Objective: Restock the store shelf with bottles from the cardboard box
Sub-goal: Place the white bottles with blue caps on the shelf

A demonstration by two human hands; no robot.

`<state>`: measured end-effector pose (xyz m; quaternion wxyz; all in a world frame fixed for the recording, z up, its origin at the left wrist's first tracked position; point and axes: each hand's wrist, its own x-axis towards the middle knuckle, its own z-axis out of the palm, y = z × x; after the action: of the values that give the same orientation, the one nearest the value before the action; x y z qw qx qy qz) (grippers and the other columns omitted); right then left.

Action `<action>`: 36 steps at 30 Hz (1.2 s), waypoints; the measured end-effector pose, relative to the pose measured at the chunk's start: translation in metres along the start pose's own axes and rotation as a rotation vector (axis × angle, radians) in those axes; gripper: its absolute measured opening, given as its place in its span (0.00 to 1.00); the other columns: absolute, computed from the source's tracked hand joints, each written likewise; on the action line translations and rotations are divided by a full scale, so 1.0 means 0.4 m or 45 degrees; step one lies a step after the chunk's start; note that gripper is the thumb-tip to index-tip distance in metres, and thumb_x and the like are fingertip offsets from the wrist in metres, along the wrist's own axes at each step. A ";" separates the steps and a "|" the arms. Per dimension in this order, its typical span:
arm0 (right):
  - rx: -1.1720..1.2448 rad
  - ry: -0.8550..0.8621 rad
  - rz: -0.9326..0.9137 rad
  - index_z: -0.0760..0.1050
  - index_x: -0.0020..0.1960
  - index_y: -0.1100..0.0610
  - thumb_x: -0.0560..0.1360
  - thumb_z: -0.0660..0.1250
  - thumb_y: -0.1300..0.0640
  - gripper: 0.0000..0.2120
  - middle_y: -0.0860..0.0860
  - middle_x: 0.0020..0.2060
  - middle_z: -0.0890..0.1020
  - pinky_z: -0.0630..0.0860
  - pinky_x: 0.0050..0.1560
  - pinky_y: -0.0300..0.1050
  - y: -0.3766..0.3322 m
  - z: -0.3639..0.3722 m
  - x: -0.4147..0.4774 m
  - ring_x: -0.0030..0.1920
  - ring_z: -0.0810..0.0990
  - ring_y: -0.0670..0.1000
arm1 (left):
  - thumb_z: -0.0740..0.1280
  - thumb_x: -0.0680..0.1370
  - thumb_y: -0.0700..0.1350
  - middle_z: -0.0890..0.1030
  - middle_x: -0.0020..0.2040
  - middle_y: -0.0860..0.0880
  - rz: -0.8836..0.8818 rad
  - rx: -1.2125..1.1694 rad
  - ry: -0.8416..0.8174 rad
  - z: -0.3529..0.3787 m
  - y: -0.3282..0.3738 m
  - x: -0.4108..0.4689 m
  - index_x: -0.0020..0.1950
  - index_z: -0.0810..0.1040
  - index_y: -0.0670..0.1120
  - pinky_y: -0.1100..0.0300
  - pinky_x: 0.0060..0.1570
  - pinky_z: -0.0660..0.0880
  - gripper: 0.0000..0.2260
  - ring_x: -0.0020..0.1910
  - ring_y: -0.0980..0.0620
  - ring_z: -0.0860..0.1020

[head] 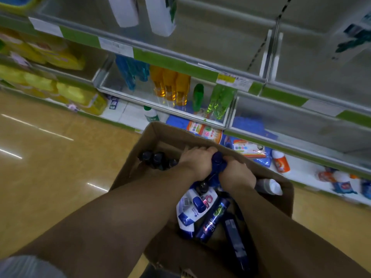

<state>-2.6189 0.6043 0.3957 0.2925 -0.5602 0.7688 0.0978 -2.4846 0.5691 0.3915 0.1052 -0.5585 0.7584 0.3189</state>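
Nearest me, loose in the bottom of the cardboard box (130,169), a white-and-blue bottle (190,209) and a slim dark blue bottle (213,218) lie on their sides. Their glossy plastic and printed labels catch the light, and they look tumbled rather than packed. Just past them the person's left hand (197,162) and right hand (237,174) meet over a blue bottle (217,162). Both sets of fingers curl round its rounded cap end and grip it from either side, probably because smooth plastic slips in one hand and the bottle sits wedged among others. To the left, dark-capped bottles (157,159) stand upright against the box's matte brown wall. Beyond the box rises the store shelf (176,66), grey metal edged in green strip, with clear orange bottles (170,85) and green bottles (219,101) fronted near the lip; the bay to their right looks bare.
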 end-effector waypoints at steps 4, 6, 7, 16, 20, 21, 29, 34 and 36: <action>-0.084 -0.036 0.012 0.76 0.61 0.48 0.77 0.63 0.52 0.13 0.52 0.51 0.83 0.75 0.43 0.47 -0.015 0.001 0.024 0.53 0.81 0.57 | 0.63 0.76 0.42 0.78 0.62 0.44 0.042 0.022 0.049 0.000 0.008 0.008 0.70 0.65 0.50 0.49 0.53 0.71 0.22 0.59 0.40 0.77; -0.104 -0.063 0.006 0.76 0.60 0.49 0.76 0.65 0.52 0.13 0.53 0.51 0.83 0.75 0.42 0.47 -0.012 -0.007 0.023 0.52 0.82 0.57 | 0.64 0.76 0.40 0.78 0.62 0.43 0.062 0.053 0.062 0.005 0.005 0.005 0.70 0.64 0.49 0.50 0.51 0.70 0.23 0.58 0.41 0.77; -0.133 -0.074 0.007 0.76 0.60 0.50 0.76 0.66 0.53 0.13 0.53 0.51 0.83 0.76 0.43 0.47 -0.010 -0.011 0.024 0.51 0.82 0.57 | 0.65 0.76 0.40 0.78 0.61 0.44 0.081 0.073 0.078 0.008 0.000 0.005 0.70 0.64 0.49 0.49 0.53 0.71 0.23 0.57 0.41 0.78; -0.601 -0.123 -0.080 0.75 0.59 0.51 0.78 0.63 0.56 0.09 0.52 0.53 0.83 0.77 0.46 0.49 -0.012 -0.035 0.043 0.51 0.83 0.55 | 0.62 0.79 0.43 0.74 0.69 0.46 0.153 0.086 0.076 0.033 -0.057 0.013 0.76 0.56 0.59 0.48 0.56 0.74 0.28 0.63 0.42 0.75; -0.647 -0.105 -0.113 0.76 0.59 0.49 0.79 0.63 0.55 0.10 0.51 0.50 0.83 0.79 0.47 0.49 -0.001 -0.032 0.042 0.49 0.83 0.54 | 0.63 0.78 0.40 0.79 0.60 0.45 0.181 0.039 0.098 0.029 -0.048 0.021 0.70 0.62 0.53 0.49 0.46 0.73 0.22 0.57 0.42 0.78; -0.632 -0.092 -0.128 0.75 0.60 0.48 0.79 0.63 0.55 0.11 0.50 0.50 0.83 0.80 0.48 0.50 0.006 -0.030 0.041 0.49 0.83 0.54 | 0.63 0.78 0.40 0.80 0.57 0.44 0.190 0.037 0.092 0.028 -0.045 0.022 0.68 0.62 0.51 0.51 0.43 0.71 0.21 0.54 0.42 0.78; -0.386 -0.077 -0.190 0.72 0.63 0.44 0.78 0.64 0.44 0.15 0.51 0.50 0.83 0.81 0.48 0.52 0.051 -0.056 0.013 0.49 0.83 0.56 | 0.65 0.78 0.42 0.78 0.63 0.45 0.184 0.078 0.012 0.033 -0.037 0.047 0.73 0.65 0.51 0.48 0.55 0.74 0.24 0.60 0.43 0.77; -0.094 -0.048 -0.119 0.74 0.60 0.40 0.73 0.65 0.34 0.19 0.50 0.49 0.82 0.79 0.49 0.51 0.075 -0.121 -0.036 0.49 0.81 0.56 | 0.65 0.79 0.46 0.75 0.67 0.49 0.138 -0.180 0.019 0.009 -0.037 0.026 0.70 0.70 0.54 0.51 0.61 0.71 0.19 0.65 0.46 0.74; 0.005 -0.014 -0.114 0.74 0.60 0.38 0.72 0.67 0.34 0.19 0.47 0.45 0.81 0.79 0.46 0.49 0.088 -0.149 -0.060 0.46 0.80 0.54 | 0.66 0.79 0.47 0.77 0.65 0.48 0.121 -0.308 0.030 -0.014 -0.031 0.000 0.68 0.70 0.53 0.52 0.58 0.73 0.18 0.62 0.46 0.76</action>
<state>-2.6669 0.6076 0.4512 0.3017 -0.5929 0.7417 0.0862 -2.4723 0.5636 0.3914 0.0129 -0.5343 0.7413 0.4060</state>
